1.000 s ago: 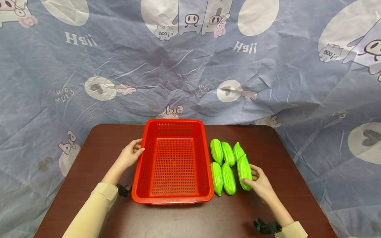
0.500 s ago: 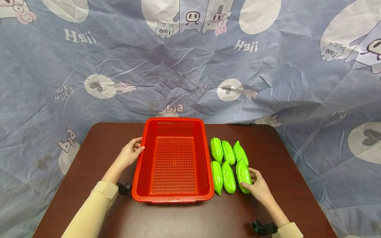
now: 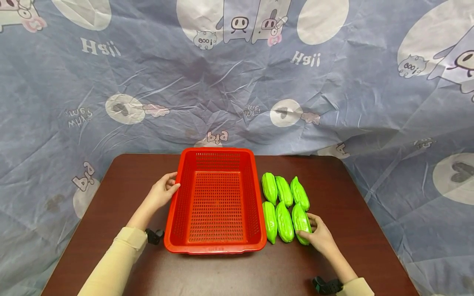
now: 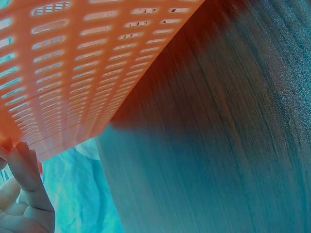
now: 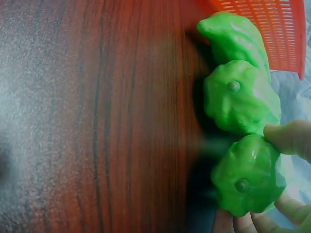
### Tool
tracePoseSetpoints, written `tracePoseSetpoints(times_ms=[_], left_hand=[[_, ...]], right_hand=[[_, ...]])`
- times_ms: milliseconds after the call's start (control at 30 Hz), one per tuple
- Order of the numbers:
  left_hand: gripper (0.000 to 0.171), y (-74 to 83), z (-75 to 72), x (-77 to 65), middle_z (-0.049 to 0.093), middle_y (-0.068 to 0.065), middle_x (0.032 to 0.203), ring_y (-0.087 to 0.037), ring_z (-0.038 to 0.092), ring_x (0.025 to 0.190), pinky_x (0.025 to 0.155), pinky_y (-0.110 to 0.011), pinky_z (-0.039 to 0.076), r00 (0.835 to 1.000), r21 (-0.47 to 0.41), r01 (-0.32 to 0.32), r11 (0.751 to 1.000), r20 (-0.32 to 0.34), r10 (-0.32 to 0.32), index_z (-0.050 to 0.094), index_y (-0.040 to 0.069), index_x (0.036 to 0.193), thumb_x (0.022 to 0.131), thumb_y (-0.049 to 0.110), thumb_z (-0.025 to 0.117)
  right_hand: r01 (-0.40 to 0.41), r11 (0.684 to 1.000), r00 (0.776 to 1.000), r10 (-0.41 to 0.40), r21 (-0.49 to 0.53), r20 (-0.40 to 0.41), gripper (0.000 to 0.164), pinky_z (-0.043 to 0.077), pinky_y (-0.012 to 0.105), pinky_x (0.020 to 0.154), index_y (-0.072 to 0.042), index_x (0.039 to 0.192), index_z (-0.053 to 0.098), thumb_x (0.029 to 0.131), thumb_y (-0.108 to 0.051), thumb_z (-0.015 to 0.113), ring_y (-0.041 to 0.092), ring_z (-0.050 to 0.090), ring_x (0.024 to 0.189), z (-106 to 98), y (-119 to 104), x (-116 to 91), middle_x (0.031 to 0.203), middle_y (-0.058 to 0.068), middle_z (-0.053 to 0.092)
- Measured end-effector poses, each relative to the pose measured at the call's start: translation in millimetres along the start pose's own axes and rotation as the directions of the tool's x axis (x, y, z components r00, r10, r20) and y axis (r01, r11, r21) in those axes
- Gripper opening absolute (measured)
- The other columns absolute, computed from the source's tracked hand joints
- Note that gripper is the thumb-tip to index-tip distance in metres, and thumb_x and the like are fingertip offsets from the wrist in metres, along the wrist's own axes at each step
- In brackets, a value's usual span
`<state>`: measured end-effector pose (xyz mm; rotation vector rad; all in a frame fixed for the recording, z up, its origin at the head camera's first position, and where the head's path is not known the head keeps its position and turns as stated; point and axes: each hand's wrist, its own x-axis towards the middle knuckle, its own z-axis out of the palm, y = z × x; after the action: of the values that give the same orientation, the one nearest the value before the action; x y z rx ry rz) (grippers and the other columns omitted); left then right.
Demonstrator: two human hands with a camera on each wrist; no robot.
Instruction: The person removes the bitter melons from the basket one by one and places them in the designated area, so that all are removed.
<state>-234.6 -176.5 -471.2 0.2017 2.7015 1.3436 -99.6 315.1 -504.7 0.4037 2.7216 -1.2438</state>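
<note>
A red plastic basket [image 3: 216, 248] with slotted walls stands at the middle of the table. My left hand [image 3: 159, 193] pinches its left rim; the left wrist view shows the fingers [image 4: 29, 179] at the edge of the slotted wall. To the right of the basket lie bright green bitter melons in two rows. At the near right end, my right hand [image 3: 321, 237] holds one bitter melon [image 3: 300, 220], thumb on one side and fingers on the other. It lies close beside another bitter melon [image 5: 243, 97] in the right wrist view.
Three bitter melons make up the far row, among them the rightmost bitter melon [image 3: 300, 193]. The dark brown wooden table [image 3: 207, 275] ends at the back against a grey-blue printed cloth [image 3: 207, 82]. Black wrist straps [image 3: 327, 285] show on both arms.
My right hand has brought the bitter melon slightly nearer and to the left, lining it up with the near row. The farther bitter melon behind it now shows fully. The left hand stays put.
</note>
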Motion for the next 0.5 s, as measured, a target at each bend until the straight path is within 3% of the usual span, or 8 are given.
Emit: tracePoseSetpoints(times_ms=[200,500], left_hand=[[0.051,-0.4,0.1,-0.5,0.059,-0.022,0.113,-0.033,0.062,0.098,0.075,-0.036,0.054,1.000,-0.002,-0.002,1.000,0.001,0.002,0.039,-0.003,0.147,0.101,0.013,0.056],[0.052,-2.0,0.1,-1.3,0.057,-0.023,0.118,-0.034,0.061,0.102,0.079,-0.039,0.054,1.000,0.001,0.006,1.000,0.003,-0.006,0.038,-0.001,0.148,0.102,0.015,0.055]], right_hand=[[0.001,0.999,1.000,-0.001,-0.035,0.002,0.082,0.051,0.032,0.072,0.005,0.146,0.034,0.083,-0.021,0.079,0.039,0.057,0.109,1.2,4.1,1.6,0.133,0.031,0.051],[0.002,1.000,1.000,-0.002,-0.008,0.012,0.083,0.051,0.030,0.069,0.006,0.146,0.033,0.082,-0.020,0.080,0.038,0.059,0.106,2.2,5.8,2.9,0.131,0.032,0.052]])
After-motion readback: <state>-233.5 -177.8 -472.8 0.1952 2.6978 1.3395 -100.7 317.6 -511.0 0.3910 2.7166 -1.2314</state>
